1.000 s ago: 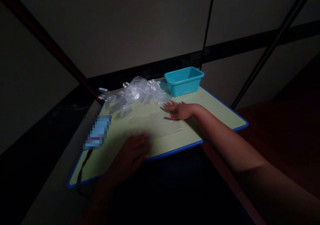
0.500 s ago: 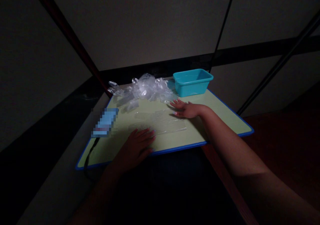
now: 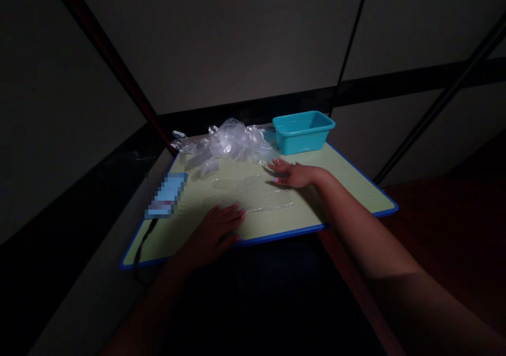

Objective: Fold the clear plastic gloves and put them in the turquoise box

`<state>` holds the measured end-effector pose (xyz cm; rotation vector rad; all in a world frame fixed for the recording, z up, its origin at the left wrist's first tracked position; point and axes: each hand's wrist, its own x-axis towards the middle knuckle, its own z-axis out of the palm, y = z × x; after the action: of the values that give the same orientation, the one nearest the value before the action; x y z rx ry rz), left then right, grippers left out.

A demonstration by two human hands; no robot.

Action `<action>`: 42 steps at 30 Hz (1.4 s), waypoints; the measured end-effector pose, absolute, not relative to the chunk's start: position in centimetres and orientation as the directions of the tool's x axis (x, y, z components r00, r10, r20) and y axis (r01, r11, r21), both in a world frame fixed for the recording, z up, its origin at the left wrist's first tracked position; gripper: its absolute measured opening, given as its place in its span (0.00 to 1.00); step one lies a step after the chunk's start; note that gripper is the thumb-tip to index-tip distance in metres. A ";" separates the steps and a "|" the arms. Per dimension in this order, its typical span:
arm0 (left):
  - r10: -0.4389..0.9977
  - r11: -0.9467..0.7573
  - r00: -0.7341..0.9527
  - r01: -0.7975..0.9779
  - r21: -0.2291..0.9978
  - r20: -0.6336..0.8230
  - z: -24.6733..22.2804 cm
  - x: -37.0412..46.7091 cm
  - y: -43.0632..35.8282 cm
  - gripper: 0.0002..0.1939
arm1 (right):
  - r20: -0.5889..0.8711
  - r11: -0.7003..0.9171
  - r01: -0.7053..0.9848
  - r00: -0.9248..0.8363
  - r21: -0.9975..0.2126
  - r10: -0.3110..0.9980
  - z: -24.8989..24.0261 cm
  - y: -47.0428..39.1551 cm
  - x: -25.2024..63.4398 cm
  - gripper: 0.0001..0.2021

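A clear disposable plastic glove lies spread flat on the pale green tabletop. My left hand rests at its near left side, fingers stretched out, fingertips on or right at the film. At the glove's right side is my right hand, palm down with the fingers spread, over or on its edge. Neither hand grips anything. Behind the glove sits a crumpled heap of clear plastic gloves.
A turquoise plastic basket stands at the back right, beside the heap. On the left lies a pixelated, phone-like slab with a dark cord. The table has a blue rim, and panelled walls rise behind it.
Both hands stay almost in place, with only slight shifts of the fingers. The flat glove looks a little more wrinkled near my right hand. The view has shifted slightly.
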<state>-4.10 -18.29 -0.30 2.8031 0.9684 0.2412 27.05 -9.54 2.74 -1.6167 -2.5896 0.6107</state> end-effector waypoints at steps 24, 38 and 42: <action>0.665 -0.726 0.715 0.552 0.410 0.217 1.8 -3.3 -16.3 0.20 | 0.058 0.650 0.534 -0.747 -0.541 0.662 4.0 -10.8 26.4 0.42; 0.681 -0.707 0.703 0.555 0.439 0.207 1.7 -3.7 -16.2 0.18 | 0.339 0.889 0.404 -0.822 -0.218 0.457 3.1 -13.0 21.5 0.13; 0.682 -0.703 0.704 0.557 0.442 0.197 1.7 -3.7 -16.1 0.19 | 0.338 0.890 0.406 -0.824 -0.207 0.455 3.0 -13.0 21.3 0.04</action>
<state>-3.65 -16.14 1.67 2.5631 0.9673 0.4975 21.28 -12.99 3.03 -0.6341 -2.6747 0.1767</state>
